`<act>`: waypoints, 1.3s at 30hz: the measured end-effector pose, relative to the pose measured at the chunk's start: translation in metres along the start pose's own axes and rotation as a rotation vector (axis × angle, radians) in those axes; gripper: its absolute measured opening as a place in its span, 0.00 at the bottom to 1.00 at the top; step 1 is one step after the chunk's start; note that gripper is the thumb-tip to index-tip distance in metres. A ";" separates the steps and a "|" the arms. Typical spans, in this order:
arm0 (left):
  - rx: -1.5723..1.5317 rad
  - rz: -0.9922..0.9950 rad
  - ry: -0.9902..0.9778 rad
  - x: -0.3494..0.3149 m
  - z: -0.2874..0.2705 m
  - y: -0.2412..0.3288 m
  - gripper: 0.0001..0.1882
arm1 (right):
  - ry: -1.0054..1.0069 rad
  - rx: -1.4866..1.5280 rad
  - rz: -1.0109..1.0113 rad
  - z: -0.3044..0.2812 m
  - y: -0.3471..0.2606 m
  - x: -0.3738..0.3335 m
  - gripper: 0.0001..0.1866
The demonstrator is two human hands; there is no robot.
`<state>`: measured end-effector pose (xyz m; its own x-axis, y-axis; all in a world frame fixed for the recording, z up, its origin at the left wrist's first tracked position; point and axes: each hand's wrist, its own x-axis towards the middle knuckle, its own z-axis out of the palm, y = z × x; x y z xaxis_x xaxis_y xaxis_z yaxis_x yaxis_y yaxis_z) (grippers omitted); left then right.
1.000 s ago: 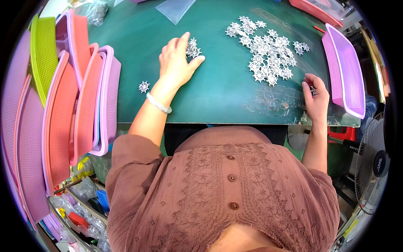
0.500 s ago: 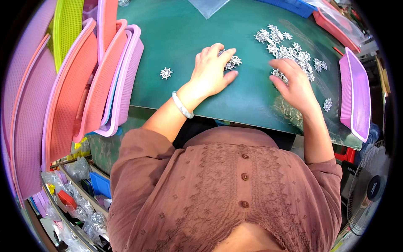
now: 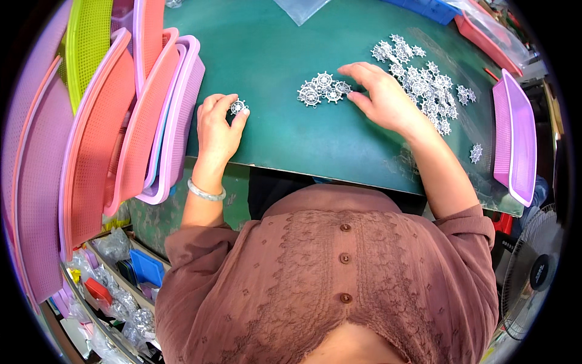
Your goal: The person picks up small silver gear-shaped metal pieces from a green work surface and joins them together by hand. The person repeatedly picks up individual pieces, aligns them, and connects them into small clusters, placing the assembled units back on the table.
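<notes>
Wheel piece [image 3: 239, 108] lies within left grip [image 3: 240, 103], closure unclear; right grip [image 3: 345, 82] gapes beside wheel cluster [image 3: 323, 90].

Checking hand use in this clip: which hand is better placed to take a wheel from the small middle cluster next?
Probably the right hand: it is open, right beside the small cluster. The left hand is farther off, at the lone wheel.

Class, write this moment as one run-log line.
left hand: at lone wheel charm; right hand: open, beside small charm cluster; larger charm pile: farther right
</notes>
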<state>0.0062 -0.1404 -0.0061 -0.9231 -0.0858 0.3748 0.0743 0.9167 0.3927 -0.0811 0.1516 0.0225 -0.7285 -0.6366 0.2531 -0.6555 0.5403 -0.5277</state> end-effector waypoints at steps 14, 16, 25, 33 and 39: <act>-0.192 -0.161 0.015 -0.003 0.001 0.013 0.16 | 0.091 0.035 0.016 0.012 0.005 -0.006 0.20; -0.185 -0.127 0.029 -0.005 0.002 0.010 0.17 | 0.110 0.033 0.010 0.013 0.004 -0.006 0.20; -0.210 -0.107 0.053 -0.007 0.003 0.009 0.17 | 0.093 0.014 -0.026 0.014 0.006 -0.005 0.19; 0.074 -0.008 0.097 -0.007 -0.003 0.001 0.16 | 0.196 0.159 0.101 0.017 0.016 -0.008 0.13; -0.198 0.022 0.117 0.001 0.007 0.037 0.14 | 0.087 0.777 0.439 0.012 0.017 -0.007 0.14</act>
<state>0.0049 -0.1036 0.0029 -0.8714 -0.1222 0.4752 0.1767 0.8253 0.5363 -0.0850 0.1587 0.0017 -0.9151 -0.3991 -0.0574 -0.0171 0.1806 -0.9834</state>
